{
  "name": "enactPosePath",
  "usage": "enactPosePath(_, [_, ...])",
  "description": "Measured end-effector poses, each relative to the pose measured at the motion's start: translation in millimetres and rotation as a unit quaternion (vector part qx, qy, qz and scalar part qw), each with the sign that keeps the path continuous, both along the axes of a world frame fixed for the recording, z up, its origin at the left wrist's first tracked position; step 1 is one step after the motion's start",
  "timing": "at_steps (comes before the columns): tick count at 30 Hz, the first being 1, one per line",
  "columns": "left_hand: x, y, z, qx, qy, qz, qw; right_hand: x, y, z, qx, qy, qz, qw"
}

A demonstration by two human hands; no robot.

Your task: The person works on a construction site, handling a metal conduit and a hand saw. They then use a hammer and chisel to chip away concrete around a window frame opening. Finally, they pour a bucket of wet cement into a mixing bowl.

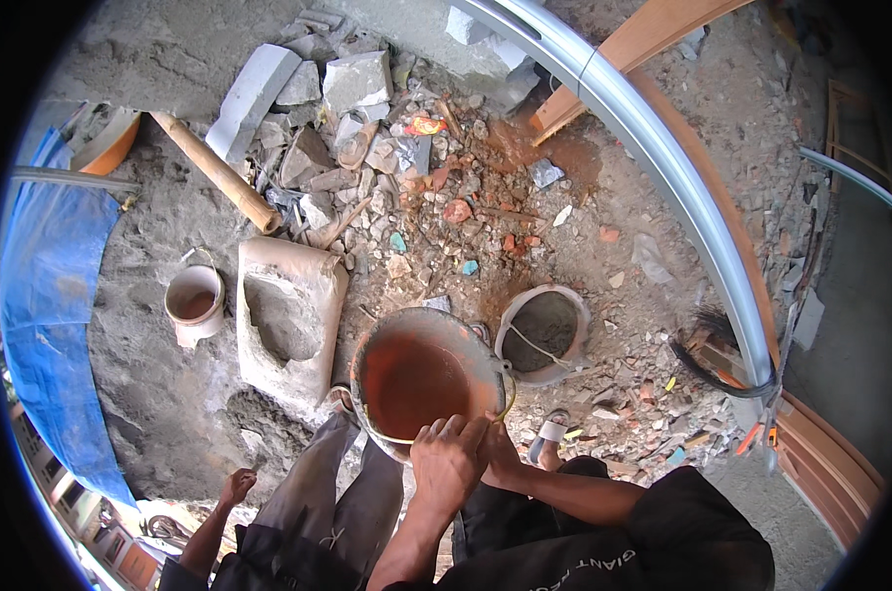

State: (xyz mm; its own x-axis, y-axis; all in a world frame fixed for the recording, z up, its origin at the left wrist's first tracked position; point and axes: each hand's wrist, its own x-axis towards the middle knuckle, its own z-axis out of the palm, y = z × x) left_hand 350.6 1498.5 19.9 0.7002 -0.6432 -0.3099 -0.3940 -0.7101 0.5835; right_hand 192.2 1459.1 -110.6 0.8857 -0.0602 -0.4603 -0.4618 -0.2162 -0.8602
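Observation:
A large grey bucket (pixel 359 369), stained reddish inside, is in front of my body with its mouth facing up. Its yellowish handle runs along the near side. My left hand (pixel 448 455) is closed on this handle at the near rim. Right beside it, touching it, my right hand (pixel 502 455) is also closed at the handle, its fingers partly hidden. Just beyond the bucket to the right stands a round pail (pixel 582 325) of grey mortar with a thin handle across it.
A co-worker's hand (pixel 237 486) and grey trousers (pixel 313 483) are close on my left. An opened cement bag (pixel 286 261) and a small pail (pixel 194 315) stand to the left. Rubble (pixel 357 84), a bamboo pole (pixel 214 175), a blue tarp (pixel 57 286) and curved metal profiles (pixel 653 143) surround the spot.

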Motion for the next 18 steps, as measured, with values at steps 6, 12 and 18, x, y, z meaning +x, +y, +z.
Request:
enactPosePath(6, [16, -27, -30, -0.010, -0.020, -0.033, 0.999, 23, -21, -9, -0.356, -0.043, 0.212, 0.909])
enactPosePath(12, [44, -64, -58, -0.059, -0.024, -0.046, 0.997, 67, -77, -26, -0.275, -0.058, 0.026, 0.959])
enactPosePath(18, [64, -93, -26, -0.129, 0.043, -0.029, 0.990, 72, -141, -16, -0.335, -0.075, 0.062, 0.937])
